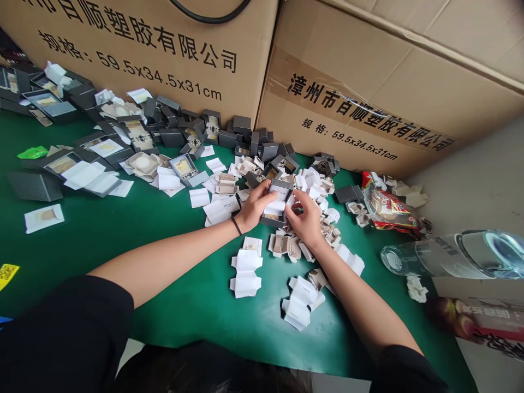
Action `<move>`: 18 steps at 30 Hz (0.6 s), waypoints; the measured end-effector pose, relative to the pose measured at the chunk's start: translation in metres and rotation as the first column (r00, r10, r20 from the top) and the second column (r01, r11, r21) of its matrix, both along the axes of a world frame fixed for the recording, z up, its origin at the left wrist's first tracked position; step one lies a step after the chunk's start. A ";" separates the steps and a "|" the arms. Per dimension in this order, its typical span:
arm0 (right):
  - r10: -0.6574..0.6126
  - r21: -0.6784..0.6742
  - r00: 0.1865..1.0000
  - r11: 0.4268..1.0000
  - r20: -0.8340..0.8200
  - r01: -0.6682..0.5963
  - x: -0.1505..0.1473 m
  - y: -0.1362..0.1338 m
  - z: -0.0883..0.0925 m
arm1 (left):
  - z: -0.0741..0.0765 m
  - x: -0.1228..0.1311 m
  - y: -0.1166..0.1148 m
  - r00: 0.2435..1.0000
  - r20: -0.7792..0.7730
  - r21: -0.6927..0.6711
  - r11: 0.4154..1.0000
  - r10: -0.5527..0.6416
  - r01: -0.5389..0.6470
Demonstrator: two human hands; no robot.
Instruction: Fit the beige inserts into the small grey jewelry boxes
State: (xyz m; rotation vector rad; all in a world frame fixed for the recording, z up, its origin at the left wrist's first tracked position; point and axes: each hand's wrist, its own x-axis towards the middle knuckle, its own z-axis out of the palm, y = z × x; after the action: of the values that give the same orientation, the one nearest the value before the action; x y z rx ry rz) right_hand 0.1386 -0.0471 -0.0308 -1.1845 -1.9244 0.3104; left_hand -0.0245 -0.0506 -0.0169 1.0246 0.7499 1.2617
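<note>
Between my two hands is a small dark grey box (273, 220), open, with a white printed card insert (280, 189) showing in it. My left hand (254, 208) grips the box along its left side, thumb over the edge. At its right side, my right hand (305, 217) has thumb and fingers bent against the card and the rim. Under and around the hands lies a pile of folded white and grey card inserts (279, 244). Nearer to me are a flattened white insert (246, 273) and another bent one (301, 303).
Many dark boxes (139, 134) are heaped along the back left of the green table (176, 305). Two large cartons (229, 33) wall off the back. At the right are a red snack bag (387, 207), a clear bottle (446, 254) lying sideways in view and crumpled tissue (416, 289).
</note>
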 end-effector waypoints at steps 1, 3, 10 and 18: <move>-0.006 -0.001 1.000 1.000 0.003 0.006 0.000 0.000 0.000 | 0.000 0.000 0.000 1.000 0.000 0.002 1.000 -0.002 0.002; -0.019 -0.008 1.000 1.000 0.009 0.019 0.000 0.001 -0.001 | -0.001 0.001 0.000 1.000 0.003 -0.006 1.000 0.003 -0.003; -0.026 -0.022 1.000 0.999 0.009 0.026 0.002 0.002 -0.002 | -0.002 0.001 -0.001 1.000 -0.016 0.007 1.000 0.019 -0.019; -0.037 -0.025 0.999 0.999 -0.019 0.037 0.001 0.002 -0.001 | 0.000 0.000 -0.003 0.994 -0.088 0.069 0.996 0.064 -0.058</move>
State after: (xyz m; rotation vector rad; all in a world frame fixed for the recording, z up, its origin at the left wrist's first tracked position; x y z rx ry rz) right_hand 0.1393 -0.0455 -0.0322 -1.2273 -1.8844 0.3254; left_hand -0.0240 -0.0537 -0.0171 1.1262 0.8182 1.3069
